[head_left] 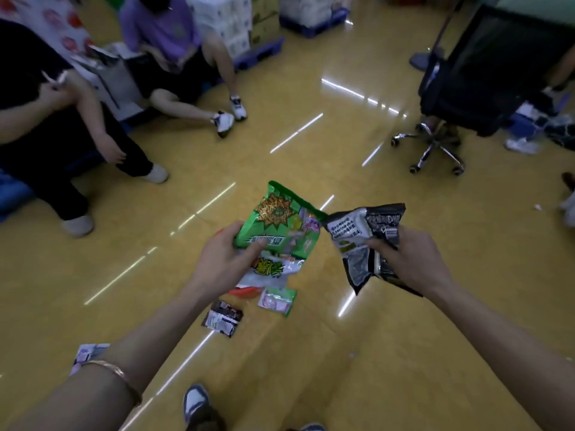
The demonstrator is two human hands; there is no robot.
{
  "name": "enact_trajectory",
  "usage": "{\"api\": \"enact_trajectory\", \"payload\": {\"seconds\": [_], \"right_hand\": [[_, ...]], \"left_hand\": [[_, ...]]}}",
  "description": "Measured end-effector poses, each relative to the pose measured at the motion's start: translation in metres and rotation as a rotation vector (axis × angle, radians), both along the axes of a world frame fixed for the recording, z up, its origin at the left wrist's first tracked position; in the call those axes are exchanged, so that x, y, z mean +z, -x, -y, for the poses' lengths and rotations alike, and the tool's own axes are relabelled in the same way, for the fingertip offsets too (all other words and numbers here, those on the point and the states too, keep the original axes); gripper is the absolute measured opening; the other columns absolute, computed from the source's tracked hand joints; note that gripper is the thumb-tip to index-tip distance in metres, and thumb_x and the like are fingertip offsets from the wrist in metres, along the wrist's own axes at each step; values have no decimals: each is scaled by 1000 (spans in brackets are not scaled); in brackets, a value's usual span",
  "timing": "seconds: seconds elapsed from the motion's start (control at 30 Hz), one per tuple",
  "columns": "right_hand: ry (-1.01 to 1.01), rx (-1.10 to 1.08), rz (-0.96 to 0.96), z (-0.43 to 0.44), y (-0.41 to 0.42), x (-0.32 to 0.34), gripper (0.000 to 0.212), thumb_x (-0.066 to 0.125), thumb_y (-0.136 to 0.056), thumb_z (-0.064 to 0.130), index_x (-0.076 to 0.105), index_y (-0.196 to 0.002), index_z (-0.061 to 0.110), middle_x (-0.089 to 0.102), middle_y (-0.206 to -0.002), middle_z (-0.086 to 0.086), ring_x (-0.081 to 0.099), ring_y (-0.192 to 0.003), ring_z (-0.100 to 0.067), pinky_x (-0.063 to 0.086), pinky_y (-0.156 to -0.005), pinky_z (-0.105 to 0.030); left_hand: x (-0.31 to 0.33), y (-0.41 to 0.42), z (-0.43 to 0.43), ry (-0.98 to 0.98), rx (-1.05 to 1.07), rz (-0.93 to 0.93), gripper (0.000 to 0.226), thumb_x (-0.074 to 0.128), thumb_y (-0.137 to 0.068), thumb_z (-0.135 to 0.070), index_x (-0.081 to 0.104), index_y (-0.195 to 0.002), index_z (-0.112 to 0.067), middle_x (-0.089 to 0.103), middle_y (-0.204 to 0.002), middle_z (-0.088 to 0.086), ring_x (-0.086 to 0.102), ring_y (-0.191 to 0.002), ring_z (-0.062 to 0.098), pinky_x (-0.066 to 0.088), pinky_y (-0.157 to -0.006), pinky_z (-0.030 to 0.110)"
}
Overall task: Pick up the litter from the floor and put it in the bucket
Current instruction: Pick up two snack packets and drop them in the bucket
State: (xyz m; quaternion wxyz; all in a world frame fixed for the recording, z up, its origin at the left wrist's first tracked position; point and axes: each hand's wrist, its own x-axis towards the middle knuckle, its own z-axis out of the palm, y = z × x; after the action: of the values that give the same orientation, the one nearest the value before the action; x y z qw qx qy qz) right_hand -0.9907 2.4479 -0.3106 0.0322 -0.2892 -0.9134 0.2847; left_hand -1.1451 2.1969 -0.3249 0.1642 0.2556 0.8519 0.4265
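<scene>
My left hand (227, 256) grips a green snack packet (280, 222) together with a white and yellow wrapper (273, 269) held under it. My right hand (407, 253) grips a crumpled black and silver wrapper (361, 241). Both are held above the yellow floor. A red rim, possibly the bucket (245, 290), shows just below my left hand, mostly hidden by the wrappers. On the floor lie a small green and pink wrapper (278, 301), a dark wrapper (222, 317) and a pale wrapper (88, 353) partly behind my left forearm.
Two people sit at the left and back left, their legs stretched onto the floor (311, 157). A black office chair (485, 73) on wheels stands at the right. Stacked boxes (230, 23) line the back. My shoe (196, 402) shows at the bottom.
</scene>
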Motion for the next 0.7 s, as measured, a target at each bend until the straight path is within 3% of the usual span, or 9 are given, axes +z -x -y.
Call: {"api": "enact_trajectory", "payload": {"seconds": [0.1,0.2,0.33,0.53,0.7], "right_hand": [[-24,41,-80,32,26,29,33,58,-91,35,41,-63,26,46,-55,12,43,-50,-4,24,-44,-18],[-38,87,-104,69,56,48,32,56,-92,35,43,-67,22,48,-56,7,44,-51,-8,27,-45,-21],[-13,72,-138,120,99,54,33,56,-92,34,50,-74,7,56,-63,-9,50,-57,-22,32,-51,-25],[-17,54,-144,183,151,45,41,57,-92,32,36,-60,20,41,-51,5,38,-47,-9,26,-44,-19],[22,-27,-90,199,163,35,37,59,-92,33,39,-62,22,45,-55,5,41,-50,-8,23,-47,-20]], "left_hand": [[25,14,40,-57,62,18,14,60,-89,-33,58,-95,-21,68,-79,-6,64,-63,0,47,-51,15],[40,38,84,-62,92,-3,16,58,-89,-36,57,-99,-23,69,-83,-7,65,-64,-2,50,-51,14],[48,84,145,-61,132,-56,26,56,-89,-44,60,-105,-24,70,-92,-7,66,-77,6,55,-68,34],[46,142,204,-65,109,-103,32,51,-88,-50,59,-107,-26,69,-94,-11,65,-80,3,55,-67,34],[31,176,203,-63,48,-45,32,52,-89,-48,58,-110,-26,69,-98,-10,67,-83,4,56,-73,38]]}}
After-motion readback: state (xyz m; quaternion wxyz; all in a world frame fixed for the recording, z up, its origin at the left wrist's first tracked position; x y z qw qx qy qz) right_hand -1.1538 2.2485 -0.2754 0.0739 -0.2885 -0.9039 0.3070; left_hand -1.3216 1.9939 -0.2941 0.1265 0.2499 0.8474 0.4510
